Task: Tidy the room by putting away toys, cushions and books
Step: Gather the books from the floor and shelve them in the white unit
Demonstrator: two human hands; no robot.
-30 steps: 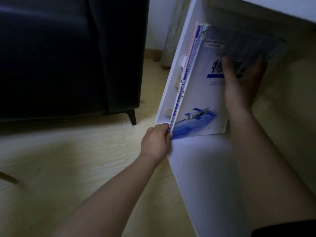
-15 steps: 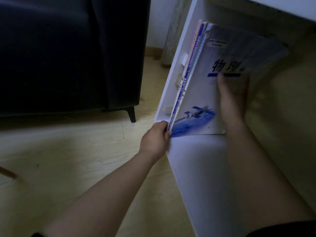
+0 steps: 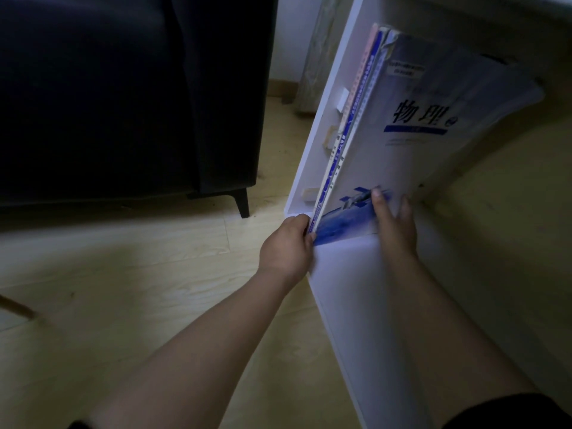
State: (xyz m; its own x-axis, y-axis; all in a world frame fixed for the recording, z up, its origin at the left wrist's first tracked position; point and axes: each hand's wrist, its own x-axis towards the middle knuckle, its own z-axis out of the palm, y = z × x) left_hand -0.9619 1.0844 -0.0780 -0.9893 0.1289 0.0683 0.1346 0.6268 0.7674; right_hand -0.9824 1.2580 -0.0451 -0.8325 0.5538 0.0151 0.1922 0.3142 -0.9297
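Observation:
Several thin books (image 3: 411, 144) stand leaning against the left wall of a white shelf compartment (image 3: 315, 144). The front one has a pale cover with dark blue characters and a blue picture at its bottom. My left hand (image 3: 289, 246) pinches the lower spines of the books at the shelf's front corner. My right hand (image 3: 393, 221) lies with straight fingers on the bottom of the front cover, near the blue picture.
A dark sofa (image 3: 123, 94) with a black leg (image 3: 243, 202) stands on the pale wood floor (image 3: 123, 289) to the left. The white shelf board (image 3: 365, 305) stretches toward me. A beige inner wall (image 3: 495, 243) closes the compartment on the right.
My right hand has slid down the front cover from near the title to the book's bottom edge. My left hand stays at the spines.

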